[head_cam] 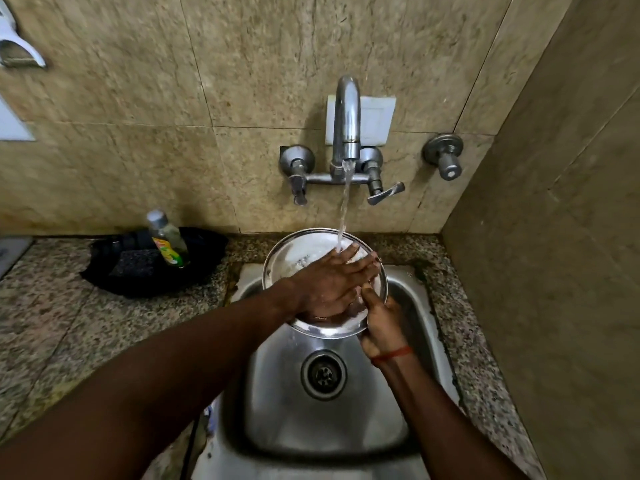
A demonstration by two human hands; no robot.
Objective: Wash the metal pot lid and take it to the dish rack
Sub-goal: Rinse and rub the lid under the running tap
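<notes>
1. Head view, count: one metal pot lid, one steel sink, one chrome tap with two lever handles, one separate wall valve, one clear bottle, one black tray, one dark sponge.
2. The lid is round and shiny, and is held tilted over the sink under the running water stream.
3. Left hand: fingers straight, pressed flat on the lid's face.
4. Right hand: grips the lid's lower right rim, thumb over the edge.
5. Counter: speckled granite. Walls: beige stone tile.

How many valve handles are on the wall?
3: the left lever beside the spout, the right lever on its other side, and a separate knob farther right. None appears hidden.
</notes>
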